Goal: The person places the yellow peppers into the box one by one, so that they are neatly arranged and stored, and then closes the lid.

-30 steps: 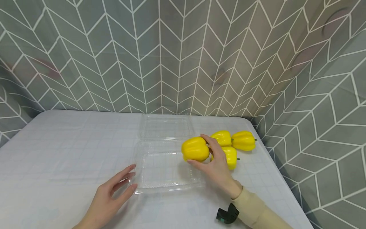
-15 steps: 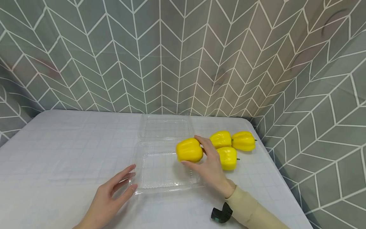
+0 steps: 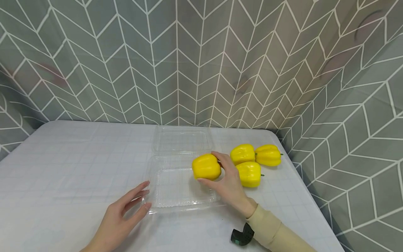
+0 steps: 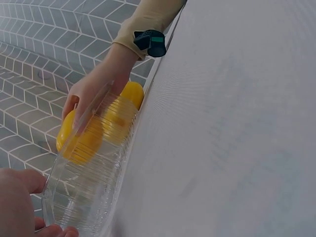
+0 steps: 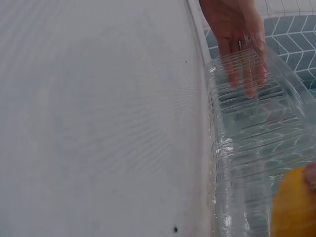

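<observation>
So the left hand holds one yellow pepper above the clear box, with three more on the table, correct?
Not quite: the head view shows the right hand holding that yellow pepper above the clear box. Three more peppers do lie on the table.

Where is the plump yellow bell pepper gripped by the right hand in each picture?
Head: plump yellow bell pepper below centre.
Left wrist: pepper left of centre, partly behind the clear, ribbed plastic container.
Right wrist: pepper in the bottom right corner, cut off.
Shared landmark: that container, in all three.
</observation>
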Available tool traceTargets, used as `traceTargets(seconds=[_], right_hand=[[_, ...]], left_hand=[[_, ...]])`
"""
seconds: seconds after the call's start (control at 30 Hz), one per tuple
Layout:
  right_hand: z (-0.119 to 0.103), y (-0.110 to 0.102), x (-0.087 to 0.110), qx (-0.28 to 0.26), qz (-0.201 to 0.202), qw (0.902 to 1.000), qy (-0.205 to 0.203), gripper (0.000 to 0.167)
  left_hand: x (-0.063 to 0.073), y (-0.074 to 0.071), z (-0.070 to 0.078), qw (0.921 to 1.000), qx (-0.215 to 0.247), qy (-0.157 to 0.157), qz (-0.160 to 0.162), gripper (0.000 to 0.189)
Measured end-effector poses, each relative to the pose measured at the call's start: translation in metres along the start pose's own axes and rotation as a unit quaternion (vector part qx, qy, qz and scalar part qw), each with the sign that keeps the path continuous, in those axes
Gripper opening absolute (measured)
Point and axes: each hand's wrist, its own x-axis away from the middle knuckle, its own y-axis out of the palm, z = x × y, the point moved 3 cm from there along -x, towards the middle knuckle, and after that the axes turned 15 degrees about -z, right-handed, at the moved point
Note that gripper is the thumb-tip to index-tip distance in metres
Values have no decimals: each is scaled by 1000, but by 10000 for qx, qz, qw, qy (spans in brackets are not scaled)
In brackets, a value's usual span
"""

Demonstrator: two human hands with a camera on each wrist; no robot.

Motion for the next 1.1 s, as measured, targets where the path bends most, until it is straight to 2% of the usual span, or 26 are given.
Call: traceTargets(seconds=[0.2,0.47,0.77,0.93,1.1], right_hand=[[1,2,0,55,-116,9999,43,82],[2,4,0,452,-229,9985,-190,81],[1,6,-1,678,-647,9956,-89,82],[-2,8,1,845,-971,9916,109,79],[-5,8,0,1102,-1180,9868,110,78]], left_hand=[[1,0,1,10000,-14,-73,-9,53],[1,0,3,10000,6,-43,-14,53],[0,0,4,10000,17,59,4,54],[0,1,3,9998,55,195,26,54],[-1,1,3,9998,76,193,19,54]])
